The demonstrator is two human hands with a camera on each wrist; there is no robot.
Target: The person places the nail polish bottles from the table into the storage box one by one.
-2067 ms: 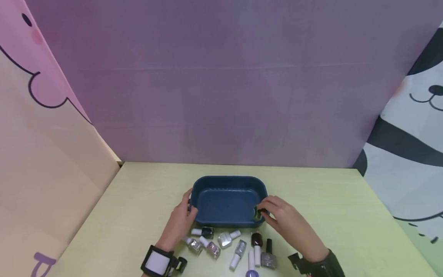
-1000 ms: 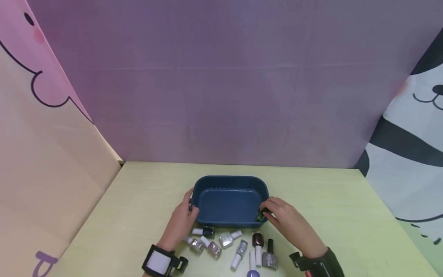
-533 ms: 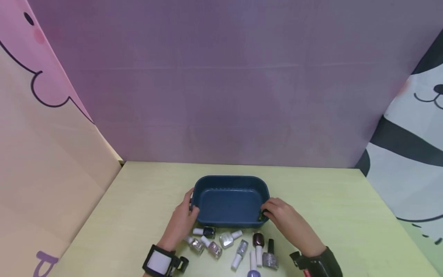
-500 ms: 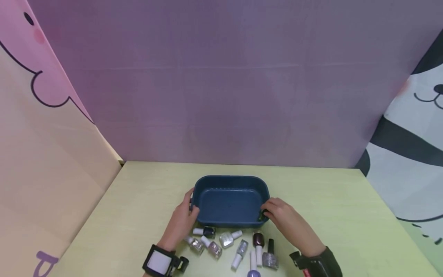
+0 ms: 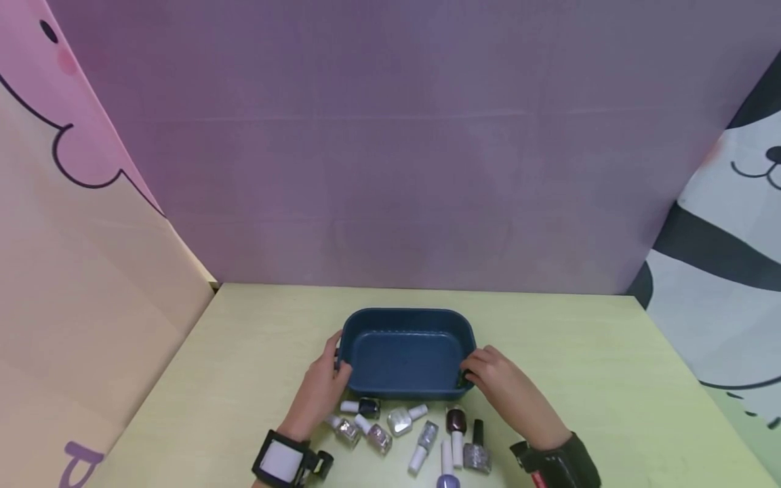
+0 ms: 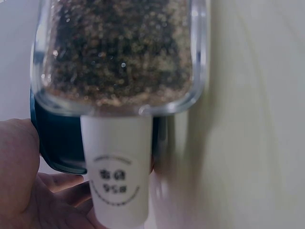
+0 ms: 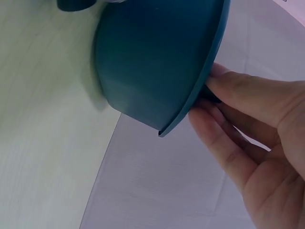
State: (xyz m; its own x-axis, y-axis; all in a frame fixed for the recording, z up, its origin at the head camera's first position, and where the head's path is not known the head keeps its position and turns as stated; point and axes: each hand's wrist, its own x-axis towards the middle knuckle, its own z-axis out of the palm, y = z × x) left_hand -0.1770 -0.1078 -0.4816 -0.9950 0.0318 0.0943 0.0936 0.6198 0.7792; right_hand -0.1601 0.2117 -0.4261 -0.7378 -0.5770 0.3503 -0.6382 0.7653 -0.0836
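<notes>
A dark blue rectangular plastic bin (image 5: 403, 362) stands on the table. My left hand (image 5: 320, 386) grips its left side, with the thumb at the front corner. At the right front corner of the bin, my right hand (image 5: 497, 376) pinches a small nail polish bottle (image 5: 462, 379), green with a dark cap, inside the rim; the fingers hide most of it. In the right wrist view, only a dark bit of the bottle (image 7: 210, 94) shows between thumb and fingers, beside the bin wall (image 7: 147, 62). A glittery bottle (image 6: 119, 57) blocks much of the left wrist view.
Several nail polish bottles lie in front of the bin, among them a black one (image 5: 369, 408), a pearly one (image 5: 399, 421), a dark brown one (image 5: 455, 420) and a purple one (image 5: 448, 481). A grey glitter bottle (image 5: 477, 457) has a black cap. Behind the table hangs a purple backdrop (image 5: 396, 149).
My right hand has shifted slightly right with the green nail polish bottle, which is now closer into the bin's right front corner and more hidden. My left hand keeps its hold on the bin.
</notes>
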